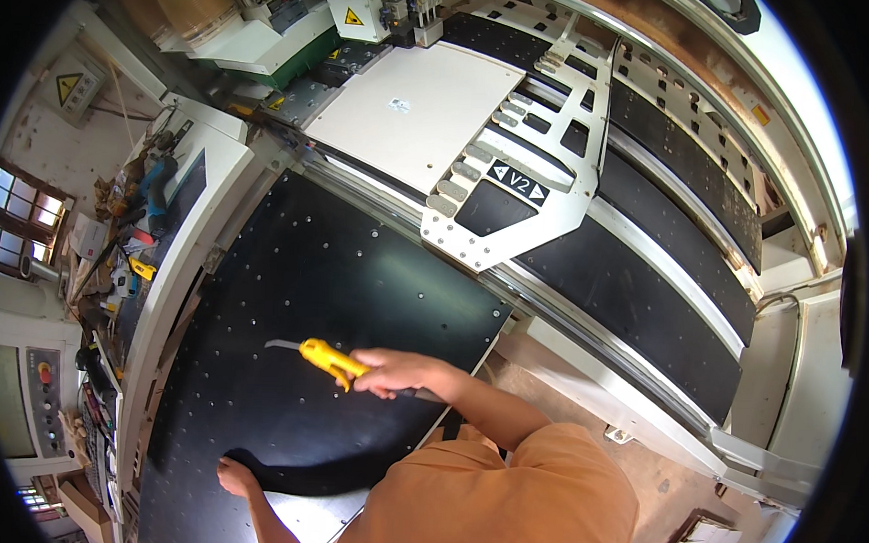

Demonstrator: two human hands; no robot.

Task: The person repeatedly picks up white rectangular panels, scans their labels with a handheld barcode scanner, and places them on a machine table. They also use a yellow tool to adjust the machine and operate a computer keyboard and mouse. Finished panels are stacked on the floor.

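Note:
A yellow air blow gun point(328, 357) with a thin bent metal nozzle is gripped in my right hand point(393, 373). Its nozzle points left, over the black table top point(261, 294), which is dotted with small round studs. A dark hose end shows behind that hand. Lower down, my left hand point(238, 477) is curled in a loose fist beside its dark shadow on the table, and nothing shows in it. Whether the left hand touches the surface I cannot tell.
A white panel point(411, 108) lies on the machine bed beyond the table, beside a white slotted frame point(552, 194) with grey pads. At left a cluttered bench point(184, 181) holds a blue power tool point(155, 190). A control panel point(46, 392) with a red button stands at far left.

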